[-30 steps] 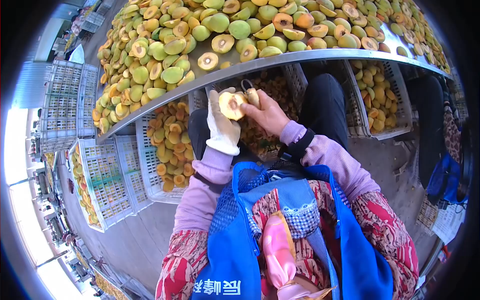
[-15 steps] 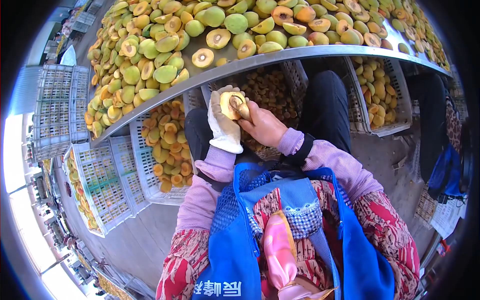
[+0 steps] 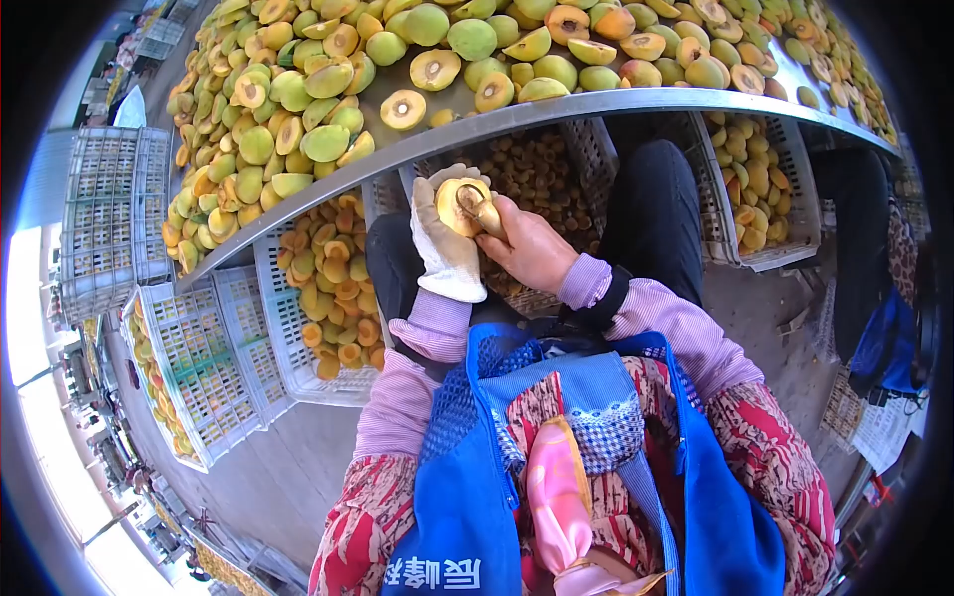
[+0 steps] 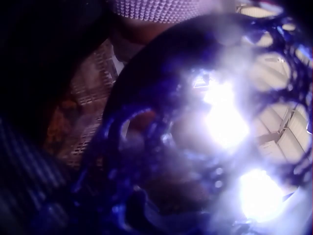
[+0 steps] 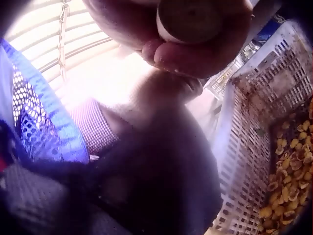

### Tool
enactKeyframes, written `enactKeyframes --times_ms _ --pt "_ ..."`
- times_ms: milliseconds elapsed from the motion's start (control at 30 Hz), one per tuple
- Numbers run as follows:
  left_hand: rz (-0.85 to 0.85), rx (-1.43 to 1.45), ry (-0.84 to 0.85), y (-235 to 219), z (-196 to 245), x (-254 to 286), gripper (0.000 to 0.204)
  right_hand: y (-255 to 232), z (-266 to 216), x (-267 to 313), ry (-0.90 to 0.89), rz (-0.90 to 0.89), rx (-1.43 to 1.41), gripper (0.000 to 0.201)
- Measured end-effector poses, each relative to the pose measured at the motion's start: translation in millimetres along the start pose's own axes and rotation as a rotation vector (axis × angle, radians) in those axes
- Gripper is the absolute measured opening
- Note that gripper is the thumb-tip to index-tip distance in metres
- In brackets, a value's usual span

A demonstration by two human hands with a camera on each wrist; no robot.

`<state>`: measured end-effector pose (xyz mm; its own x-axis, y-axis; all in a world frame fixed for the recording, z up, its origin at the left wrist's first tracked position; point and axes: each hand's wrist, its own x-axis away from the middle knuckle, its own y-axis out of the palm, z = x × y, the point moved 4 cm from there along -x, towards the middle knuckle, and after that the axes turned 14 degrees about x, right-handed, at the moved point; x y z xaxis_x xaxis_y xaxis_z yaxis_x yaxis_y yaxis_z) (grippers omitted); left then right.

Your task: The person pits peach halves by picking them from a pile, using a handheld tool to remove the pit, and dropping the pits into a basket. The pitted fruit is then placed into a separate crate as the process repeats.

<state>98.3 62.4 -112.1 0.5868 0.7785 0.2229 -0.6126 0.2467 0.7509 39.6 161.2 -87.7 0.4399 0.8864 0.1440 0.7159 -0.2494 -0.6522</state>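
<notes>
In the head view the gloved left hand (image 3: 444, 238) holds a halved yellow fruit (image 3: 456, 204) with its cut face up. The bare right hand (image 3: 535, 250) grips the handle of a small tool (image 3: 486, 213), whose curved metal loop lies at the centre of the cut face. From the right wrist view, the right hand's fingers (image 5: 195, 61) curl round the round butt of the handle (image 5: 188, 19). Dark blurred material and glare fill most of the left wrist view, which does not show the left hand clearly.
A metal table edge (image 3: 517, 117) runs in front, with many halved fruits (image 3: 325, 143) piled behind it. Below stand a crate of fruit halves (image 3: 288, 343), a crate of small pieces (image 3: 588, 164) between the knees, and another fruit crate (image 3: 774, 260) at right. More crates (image 3: 204, 343) stand at left.
The right hand has brought the tool's loop from above the fruit's far side onto its cut face. The view has shifted slightly, and the left hand still holds the fruit.
</notes>
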Motion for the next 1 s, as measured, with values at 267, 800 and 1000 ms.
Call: enactKeyframes --times_ms 267,800,1000 --pt "-0.012 -0.12 0.082 -2.5 0.6 2.1 0.051 8.1 7.9 0.7 0.022 -0.134 -0.065 0.038" --pt "-0.212 -0.319 -0.111 9.2 -3.2 3.0 0.032 -2.9 22.5 14.8 0.203 -0.659 -0.397 0.02" --pt "-0.496 -0.593 0.154 28.5 14.0 16.6 0.02 -1.4 -1.1 35.4 0.402 -0.994 -1.322 0.012"
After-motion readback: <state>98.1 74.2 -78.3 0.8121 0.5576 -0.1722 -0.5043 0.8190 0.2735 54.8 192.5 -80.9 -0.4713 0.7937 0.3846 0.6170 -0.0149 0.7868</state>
